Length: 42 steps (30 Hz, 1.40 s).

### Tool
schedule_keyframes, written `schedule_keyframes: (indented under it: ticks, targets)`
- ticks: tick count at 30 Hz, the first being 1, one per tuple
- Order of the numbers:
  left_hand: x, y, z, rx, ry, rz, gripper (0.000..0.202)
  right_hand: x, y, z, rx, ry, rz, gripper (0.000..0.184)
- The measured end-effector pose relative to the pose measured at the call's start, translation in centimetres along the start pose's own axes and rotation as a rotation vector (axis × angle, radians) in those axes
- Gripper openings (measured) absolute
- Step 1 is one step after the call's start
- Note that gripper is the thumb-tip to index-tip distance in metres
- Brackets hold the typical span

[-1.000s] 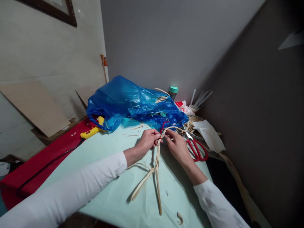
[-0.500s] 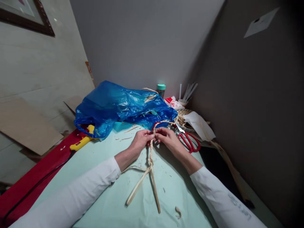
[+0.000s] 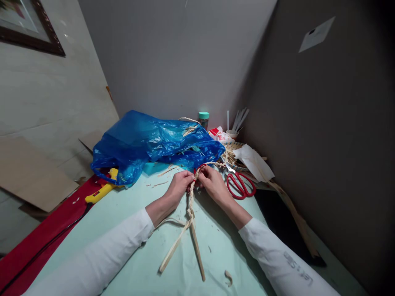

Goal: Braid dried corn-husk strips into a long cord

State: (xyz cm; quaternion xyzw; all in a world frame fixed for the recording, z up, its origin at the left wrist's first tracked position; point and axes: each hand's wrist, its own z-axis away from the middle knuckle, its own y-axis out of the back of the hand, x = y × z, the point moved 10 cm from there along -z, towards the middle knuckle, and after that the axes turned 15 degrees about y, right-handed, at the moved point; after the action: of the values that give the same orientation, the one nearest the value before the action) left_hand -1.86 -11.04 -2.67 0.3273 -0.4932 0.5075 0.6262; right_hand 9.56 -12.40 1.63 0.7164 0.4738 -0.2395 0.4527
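A pale braided cord of plant fibre (image 3: pixel 191 200) runs up the middle of the table, its loose strands (image 3: pixel 171 251) splayed toward me at the near end. My left hand (image 3: pixel 179 186) pinches the braid from the left, fingertips closed on it. From the right, my right hand (image 3: pixel 212 183) pinches at the same spot, thumb and fingers bent. Something thin and red (image 3: pixel 199 167) shows on the braid just beyond my fingertips; its kind is unclear. Past my hands, the cord curves right toward the basket. Red-handled scissors (image 3: pixel 240 185) lie right of my right hand.
A crumpled blue plastic bag (image 3: pixel 148 139) covers the back of the table. At left lies a yellow corded tool (image 3: pixel 101 192). A woven basket (image 3: pixel 237 146), white paper (image 3: pixel 254 162), a green-lidded jar (image 3: pixel 203 120) and a cup of white sticks (image 3: pixel 232 133) stand back right. A black flat thing (image 3: pixel 282 222) lies right.
The view has shifted slightly, so everything sits a little further left. Both my hands stay on the braid, their fingers slightly repositioned; more of the red piece shows around the cord.
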Motion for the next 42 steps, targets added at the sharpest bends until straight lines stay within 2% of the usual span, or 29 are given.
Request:
schedule_keyframes:
  ticks: [5, 9, 12, 15, 20, 25, 27, 31, 33, 37, 42]
  targets:
    - [0.3, -0.6, 0.7, -0.035, -0.016, 0.037, 0.021, 1.6, 0.5, 0.3, 0.05, -0.148, 0.09, 0.011]
    - [0.0, -0.1, 0.6, 0.02, -0.026, 0.066, 0.018, 3.5, -0.8, 0.7, -0.051, -0.248, 0.049, 0.016]
    - [-0.1, 0.4, 0.6, 0.061, -0.042, 0.076, 0.017, 3.0, -1.7, 1.3, -0.117, -0.26, 0.043, 0.019]
    - [0.0, 0.6, 0.6, 0.08, -0.057, 0.084, 0.016, 0.8, -1.4, 1.7, -0.1, -0.195, 0.105, 0.015]
    - [0.1, 0.5, 0.5, 0.053, -0.049, 0.102, 0.017, -3.9, 0.7, 1.3, 0.056, 0.071, 0.36, 0.008]
    - [0.7, -0.1, 0.5, -0.021, -0.083, 0.173, 0.021, -5.3, 1.6, 1.3, 0.157, 0.185, 0.372, 0.009]
    - [1.0, -0.1, 0.7, -0.029, -0.089, 0.204, 0.022, -4.9, 1.9, 1.3, 0.176, 0.154, 0.344, 0.009]
    - [1.1, -0.1, 0.9, -0.024, -0.067, 0.233, 0.02, -1.5, 1.8, 1.6, 0.148, -0.113, 0.185, 0.01]
    - [1.0, -0.1, 0.9, -0.026, -0.048, 0.253, 0.019, 0.0, 1.5, 1.6, 0.113, -0.203, 0.13, 0.009]
    - [0.5, -0.3, 0.9, -0.041, -0.013, 0.281, 0.014, 1.5, 1.4, 1.4, 0.073, -0.238, 0.124, 0.005]
    - [-0.7, -0.8, 0.6, -0.096, 0.062, 0.308, 0.01, 1.8, 1.0, 1.3, -0.019, -0.231, 0.173, 0.008]
